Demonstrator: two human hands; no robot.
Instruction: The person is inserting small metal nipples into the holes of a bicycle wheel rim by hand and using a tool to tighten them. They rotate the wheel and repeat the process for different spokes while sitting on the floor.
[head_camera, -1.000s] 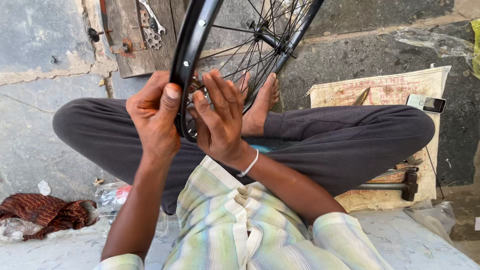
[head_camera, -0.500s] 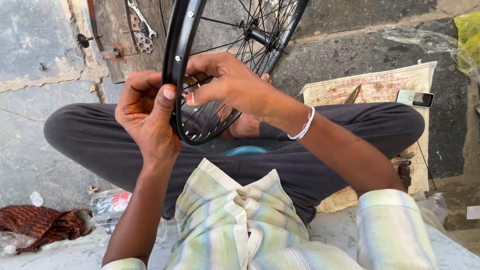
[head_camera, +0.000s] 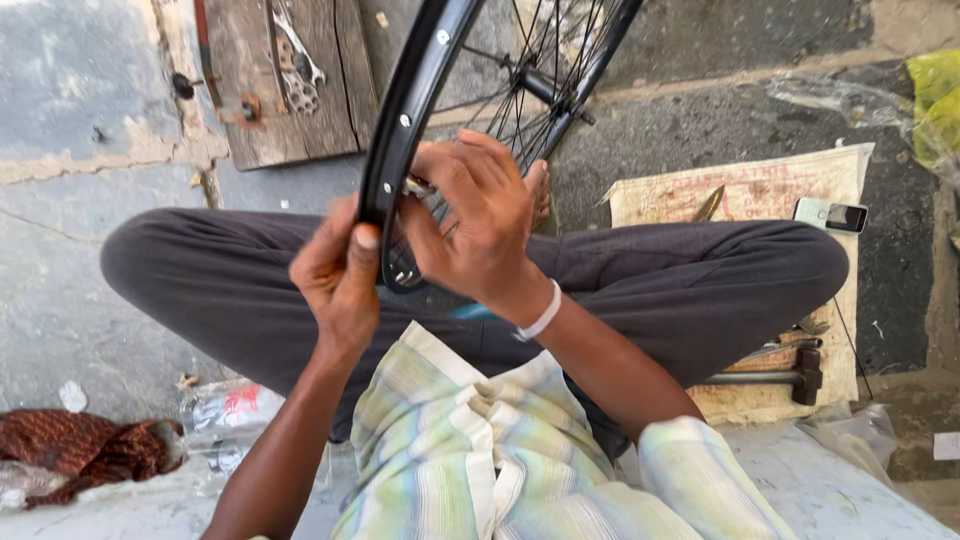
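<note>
A black bicycle wheel rim with thin metal spokes stands upright over my crossed legs. My left hand grips the rim's near edge from the left, thumb pressed on the black band. My right hand reaches in from the right with fingers curled around the inner side of the rim, pinching a small metal part at a spoke end. What exactly the fingertips pinch is hidden. A white band sits on my right wrist.
A wooden board with a spanner lies ahead on the left. A sack mat on the right carries a phone and a hammer. A brown cloth and crumpled plastic bottle lie at lower left.
My right hand has slid down and inward along the rim, closer to my left hand. The view has shifted slightly; the left hand keeps its grip.
</note>
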